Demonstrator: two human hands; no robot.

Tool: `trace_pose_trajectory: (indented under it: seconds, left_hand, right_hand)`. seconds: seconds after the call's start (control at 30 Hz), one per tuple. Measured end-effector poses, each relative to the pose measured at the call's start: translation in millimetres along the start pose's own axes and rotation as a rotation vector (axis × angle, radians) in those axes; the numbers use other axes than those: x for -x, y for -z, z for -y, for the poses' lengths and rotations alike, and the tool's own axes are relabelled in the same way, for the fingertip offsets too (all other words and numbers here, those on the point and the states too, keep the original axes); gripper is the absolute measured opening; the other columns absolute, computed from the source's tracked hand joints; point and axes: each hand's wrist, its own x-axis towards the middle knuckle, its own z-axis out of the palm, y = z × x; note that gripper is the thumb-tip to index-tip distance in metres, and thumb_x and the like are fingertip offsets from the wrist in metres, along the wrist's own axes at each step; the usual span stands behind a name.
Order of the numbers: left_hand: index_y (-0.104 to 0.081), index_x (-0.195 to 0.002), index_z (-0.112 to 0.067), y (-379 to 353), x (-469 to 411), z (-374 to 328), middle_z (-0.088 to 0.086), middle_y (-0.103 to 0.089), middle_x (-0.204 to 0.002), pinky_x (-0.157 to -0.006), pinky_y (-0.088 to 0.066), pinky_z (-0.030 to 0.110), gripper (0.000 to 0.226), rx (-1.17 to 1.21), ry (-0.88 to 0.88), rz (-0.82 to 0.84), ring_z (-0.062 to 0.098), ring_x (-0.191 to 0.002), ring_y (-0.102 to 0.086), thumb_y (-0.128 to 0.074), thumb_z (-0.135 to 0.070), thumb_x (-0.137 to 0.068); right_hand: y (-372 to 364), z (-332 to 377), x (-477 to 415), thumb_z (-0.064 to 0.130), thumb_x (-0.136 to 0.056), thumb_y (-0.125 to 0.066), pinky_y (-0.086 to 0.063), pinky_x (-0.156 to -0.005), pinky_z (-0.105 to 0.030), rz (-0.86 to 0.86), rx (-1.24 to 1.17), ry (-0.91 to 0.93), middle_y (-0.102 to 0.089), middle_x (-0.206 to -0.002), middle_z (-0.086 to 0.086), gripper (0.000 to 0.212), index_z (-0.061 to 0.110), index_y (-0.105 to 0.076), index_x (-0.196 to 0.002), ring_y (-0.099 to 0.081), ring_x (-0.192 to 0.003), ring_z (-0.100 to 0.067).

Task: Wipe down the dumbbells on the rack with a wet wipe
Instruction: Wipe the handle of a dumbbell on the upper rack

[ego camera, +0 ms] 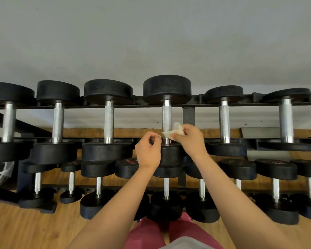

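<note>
A black rack (188,115) holds two tiers of black dumbbells with knurled steel handles. The middle dumbbell of the top tier (167,90) is right in front of me. My right hand (190,139) pinches a crumpled white wet wipe (172,133) against the lower end of that dumbbell's steel handle (166,114). My left hand (148,150) hovers just left of the same handle, above the near weight head, its fingers curled in a pinch; whether it touches the wipe is hidden.
Other top-tier dumbbells stand to the left (109,114) and right (224,119). Smaller dumbbells (276,178) fill the lower tier. A grey wall rises behind, a wooden floor (22,227) lies below. A white plastic bag (2,172) hangs at the far left.
</note>
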Motion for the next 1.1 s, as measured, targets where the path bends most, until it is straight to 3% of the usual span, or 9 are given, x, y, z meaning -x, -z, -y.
trace_pose_trajectory:
  seconds: [0.1, 0.2, 0.37, 0.43, 0.6, 0.73, 0.9, 1.0, 1.1]
  left_hand:
    - [-0.062, -0.103, -0.02, 13, 3, -2, -0.004, -0.067, -0.097, -0.084, -0.045, 0.013, 0.014, 0.155, 0.063, 0.046, 0.0, -0.09, -0.061, -0.062, -0.012, -0.091]
    - [-0.063, -0.112, -0.018, 32, 13, -9, -0.007, -0.067, -0.103, -0.086, -0.043, 0.006, 0.022, 0.194, -0.012, 0.035, 0.0, -0.097, -0.061, -0.067, -0.013, -0.09]
    - [-0.061, -0.116, -0.027, 38, 9, -27, -0.017, -0.065, -0.108, -0.083, -0.044, 0.007, 0.026, 0.119, -0.045, 0.286, -0.009, -0.098, -0.059, -0.067, -0.028, -0.09]
    - [-0.06, -0.114, -0.03, 38, 2, -31, -0.016, -0.065, -0.109, -0.082, -0.045, 0.011, 0.024, 0.088, -0.004, 0.427, -0.006, -0.101, -0.059, -0.066, -0.031, -0.091]
    - [-0.064, -0.113, -0.018, 39, -14, -36, -0.005, -0.07, -0.103, -0.072, -0.049, 0.011, 0.028, 0.152, 0.058, 0.54, 0.004, -0.094, -0.066, -0.071, -0.027, -0.087]
    - [-0.06, -0.117, -0.018, 40, -22, -39, 0.0, -0.072, -0.1, -0.076, -0.051, 0.016, 0.032, 0.121, 0.033, 0.611, 0.009, -0.095, -0.067, -0.071, -0.025, -0.087]
    - [-0.051, -0.134, -0.029, 45, -34, -39, -0.005, -0.06, -0.125, -0.093, -0.05, 0.025, 0.041, 0.202, 0.065, 0.665, 0.011, -0.113, -0.06, -0.061, -0.025, -0.095]
    - [-0.06, -0.124, -0.02, 45, -39, -38, -0.001, -0.067, -0.122, -0.097, -0.051, 0.03, 0.033, 0.241, 0.078, 0.754, 0.015, -0.113, -0.063, -0.064, -0.018, -0.092]
    - [-0.062, -0.102, -0.012, 42, -39, -38, 0.008, -0.07, -0.111, -0.093, -0.055, 0.035, 0.012, 0.262, 0.139, 0.739, 0.021, -0.106, -0.068, -0.064, -0.013, -0.091]
  right_hand:
    - [7, -2, 18, 0.016, -0.085, -0.071, -0.043, -0.064, -0.017, -0.091, -0.064, 0.01, -0.063, -0.083, 0.003, 0.01, 0.014, -0.062, -0.09, -0.059, -0.079, -0.009]
    - [11, 1, 32, 0.016, -0.084, -0.072, -0.046, -0.069, -0.02, -0.106, -0.088, 0.028, -0.065, -0.088, 0.002, 0.015, 0.015, -0.063, -0.097, -0.059, -0.082, -0.009]
    - [-7, 14, 40, 0.016, -0.086, -0.07, -0.05, -0.074, -0.022, -0.13, -0.057, 0.167, -0.065, -0.093, -0.001, 0.019, 0.013, -0.064, -0.104, -0.061, -0.086, -0.012]
    - [-13, 17, 43, 0.02, -0.089, -0.069, -0.046, -0.074, -0.013, -0.131, 0.001, 0.26, -0.064, -0.099, 0.002, 0.023, 0.013, -0.064, -0.11, -0.059, -0.088, -0.007]
    - [-14, 15, 48, 0.015, -0.091, -0.066, -0.04, -0.082, -0.004, -0.082, 0.029, 0.388, -0.059, -0.108, 0.004, 0.026, 0.012, -0.064, -0.117, -0.055, -0.096, -0.001]
    - [-11, 10, 45, 0.014, -0.093, -0.064, -0.04, -0.091, -0.006, -0.044, -0.011, 0.359, -0.055, -0.12, 0.004, 0.032, 0.012, -0.062, -0.125, -0.053, -0.107, 0.001]
    - [-3, 14, 41, 0.011, -0.095, -0.059, -0.05, -0.086, -0.018, 0.032, -0.302, 0.214, -0.065, -0.113, 0.007, 0.032, 0.021, -0.056, -0.125, -0.062, -0.101, -0.002]
    - [-1, 18, 36, 0.013, -0.091, -0.064, -0.052, -0.089, -0.028, 0.071, -0.384, 0.137, -0.069, -0.107, 0.003, 0.03, 0.019, -0.049, -0.117, -0.065, -0.099, -0.011]
    - [-4, 21, 33, 0.009, -0.087, -0.068, -0.049, -0.088, -0.025, -0.028, -0.224, 0.144, -0.061, -0.102, 0.007, 0.028, 0.021, -0.05, -0.104, -0.059, -0.1, -0.006]
